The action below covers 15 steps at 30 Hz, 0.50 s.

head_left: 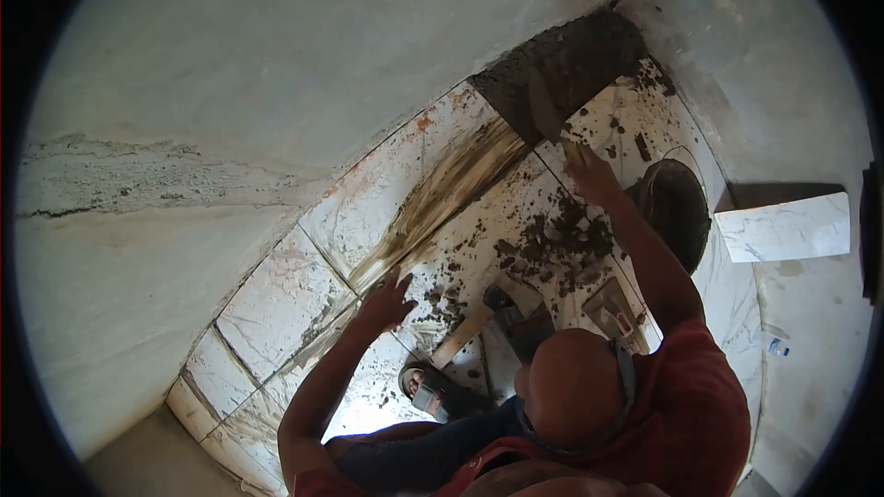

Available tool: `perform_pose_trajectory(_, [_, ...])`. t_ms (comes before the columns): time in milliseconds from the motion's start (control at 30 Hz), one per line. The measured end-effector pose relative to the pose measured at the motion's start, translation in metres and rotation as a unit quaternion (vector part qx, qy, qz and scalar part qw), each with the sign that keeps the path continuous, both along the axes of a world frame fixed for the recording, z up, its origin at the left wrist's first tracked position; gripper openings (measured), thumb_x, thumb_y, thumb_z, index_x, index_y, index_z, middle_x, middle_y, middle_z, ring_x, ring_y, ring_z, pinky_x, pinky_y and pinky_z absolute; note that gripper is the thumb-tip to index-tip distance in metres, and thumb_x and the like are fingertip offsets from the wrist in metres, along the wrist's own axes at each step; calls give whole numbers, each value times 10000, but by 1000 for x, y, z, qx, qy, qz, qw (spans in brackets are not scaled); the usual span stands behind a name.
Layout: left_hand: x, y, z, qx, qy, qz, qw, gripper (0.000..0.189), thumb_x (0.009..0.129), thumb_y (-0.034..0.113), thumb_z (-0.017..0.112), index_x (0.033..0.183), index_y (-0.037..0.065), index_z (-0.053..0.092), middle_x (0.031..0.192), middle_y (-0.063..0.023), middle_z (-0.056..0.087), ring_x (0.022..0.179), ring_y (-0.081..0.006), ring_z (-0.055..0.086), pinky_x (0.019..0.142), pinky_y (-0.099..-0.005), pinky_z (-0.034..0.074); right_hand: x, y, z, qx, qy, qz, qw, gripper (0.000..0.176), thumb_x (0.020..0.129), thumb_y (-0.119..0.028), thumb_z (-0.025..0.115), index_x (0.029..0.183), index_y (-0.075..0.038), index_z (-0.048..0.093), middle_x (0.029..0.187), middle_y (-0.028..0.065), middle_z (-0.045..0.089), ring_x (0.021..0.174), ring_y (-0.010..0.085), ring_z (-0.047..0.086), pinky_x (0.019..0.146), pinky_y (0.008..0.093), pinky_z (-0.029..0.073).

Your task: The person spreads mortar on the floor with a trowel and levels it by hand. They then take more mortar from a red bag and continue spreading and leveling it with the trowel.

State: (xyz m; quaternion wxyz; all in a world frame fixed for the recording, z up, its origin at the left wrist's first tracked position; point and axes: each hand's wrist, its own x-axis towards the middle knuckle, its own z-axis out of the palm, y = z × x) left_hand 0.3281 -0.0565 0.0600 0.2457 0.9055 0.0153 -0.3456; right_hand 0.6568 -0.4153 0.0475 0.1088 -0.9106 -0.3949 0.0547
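Note:
My right hand [592, 177] grips the handle of a trowel [544, 109], whose blade lies over a dark patch of wet mortar [599, 51] in the corner by the wall. With fingers spread, my left hand [385, 306] rests on or close over the tiled floor, near a mortar-smeared tile [405, 175] along the wall. Between my arms, loose mortar crumbs [562, 244] are scattered across the white tiles. Near my foot lies a mallet [465, 336] with a wooden handle and a dark head.
A dark bucket [677, 212] stands beside my right forearm. Closer to my body lies a flat tool with a handle [615, 308]. At the right a marbled tile piece [783, 228] leans near the wall, with a small clear plastic item [778, 346] below it.

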Motion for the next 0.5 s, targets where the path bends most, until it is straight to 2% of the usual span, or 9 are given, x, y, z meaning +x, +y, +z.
perform_pose_trajectory(33, [2, 4, -1, 21, -14, 19, 1000, 641, 841, 398, 562, 1352, 79, 343, 1407, -237, 272, 1225, -400, 387, 1000, -454, 341, -3, 11, 16, -2, 3, -2, 1000, 366, 807, -160, 509, 1154, -49, 468, 1008, 253, 582, 910, 406, 577, 718, 493, 465])
perform_pose_trajectory(100, [5, 11, -4, 62, -31, 46, 997, 678, 825, 395, 584, 1362, 74, 324, 1408, -251, 261, 1243, -417, 355, 1005, -468, 326, -5, 30, 51, 30, 158, -197, 967, 390, 804, -202, 524, 1149, -40, 443, 938, 232, 601, 870, 412, 586, 721, 502, 462])
perform_pose_trajectory(133, [7, 15, -6, 82, -37, 52, 995, 699, 817, 396, 594, 1369, 74, 311, 1413, -256, 247, 1253, -430, 334, 1009, -485, 313, 1, 32, 59, 30, 160, -198, 967, 390, 804, -202, 524, 1149, -40, 443, 938, 232, 601, 870, 412, 586, 721, 502, 462])
perform_pose_trajectory(200, [10, 22, -8, 116, -20, 42, 992, 724, 815, 402, 596, 1382, 75, 288, 1426, -261, 215, 1260, -446, 317, 1006, -513, 305, 17, 40, 68, -78, 78, -146, 983, 427, 808, -231, 527, 1179, -48, 421, 901, 227, 606, 847, 397, 598, 727, 498, 466])
perform_pose_trajectory(333, [8, 21, -10, 126, -24, 37, 991, 757, 810, 408, 599, 1395, 70, 258, 1428, -287, 176, 1267, -464, 296, 1006, -529, 299, 39, 57, 88, -135, 50, -75, 987, 384, 828, -227, 508, 1173, -71, 446, 900, 219, 610, 846, 370, 608, 740, 478, 477])
perform_pose_trajectory(400, [11, 15, -8, 143, 3, 33, 989, 784, 805, 421, 604, 1400, 65, 240, 1422, -313, 153, 1269, -480, 280, 1006, -526, 302, 35, 71, 91, -142, 74, -60, 985, 326, 855, -219, 487, 1146, -75, 466, 907, 230, 605, 843, 375, 608, 737, 481, 483])
perform_pose_trajectory(467, [12, 17, -10, 140, 3, 33, 990, 797, 802, 433, 605, 1403, 64, 232, 1419, -327, 136, 1266, -494, 272, 1004, -527, 304, 30, 84, 82, -110, 32, -41, 993, 282, 877, -215, 465, 1120, -72, 479, 915, 247, 597, 828, 391, 606, 722, 488, 491])
perform_pose_trajectory(500, [12, 18, -11, 131, 1, 38, 991, 802, 801, 436, 605, 1403, 63, 230, 1421, -325, 133, 1268, -491, 270, 1004, -527, 305, 24, 91, 86, -125, 9, -31, 992, 294, 885, -183, 442, 1155, -71, 473, 928, 259, 591, 821, 406, 606, 704, 491, 498])
